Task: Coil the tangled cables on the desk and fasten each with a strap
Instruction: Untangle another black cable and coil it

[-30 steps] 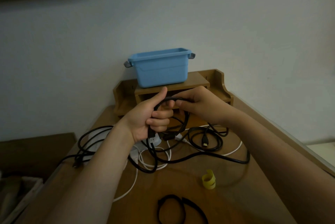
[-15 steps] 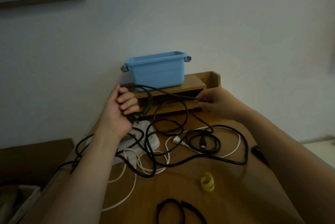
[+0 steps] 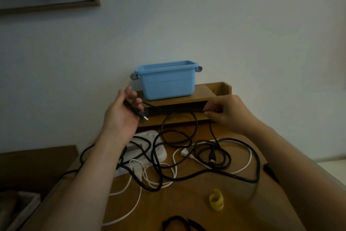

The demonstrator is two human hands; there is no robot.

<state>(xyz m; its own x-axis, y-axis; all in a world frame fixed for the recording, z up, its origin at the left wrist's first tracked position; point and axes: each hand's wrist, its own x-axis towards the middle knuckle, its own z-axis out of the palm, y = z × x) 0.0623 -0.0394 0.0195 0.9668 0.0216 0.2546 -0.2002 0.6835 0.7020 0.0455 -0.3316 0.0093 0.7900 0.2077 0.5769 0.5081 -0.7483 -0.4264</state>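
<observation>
A thin black cable (image 3: 195,126) runs taut between my two hands in front of the wooden shelf, then drops in loops onto the desk. My left hand (image 3: 121,116) is palm up, and its fingers curl over the cable's plug end (image 3: 144,116). My right hand (image 3: 230,112) pinches the same cable further along. Below lie a thicker black cable (image 3: 206,171) and a white cable (image 3: 249,157), tangled together. A rolled yellow strap (image 3: 216,200) lies nearer me. A black strap (image 3: 176,221) shows at the bottom edge.
A blue bin (image 3: 168,84) stands on a wooden desk shelf (image 3: 206,92) against the wall. A white power strip (image 3: 161,154) lies under the cables. A small black object (image 3: 269,170) sits at the desk's right edge. A basket (image 3: 18,204) is beside the desk at the lower left.
My hands have drawn apart, left to the left and right to the right, stretching the thin black cable. The loop in my left fist is gone and only the plug end stays.
</observation>
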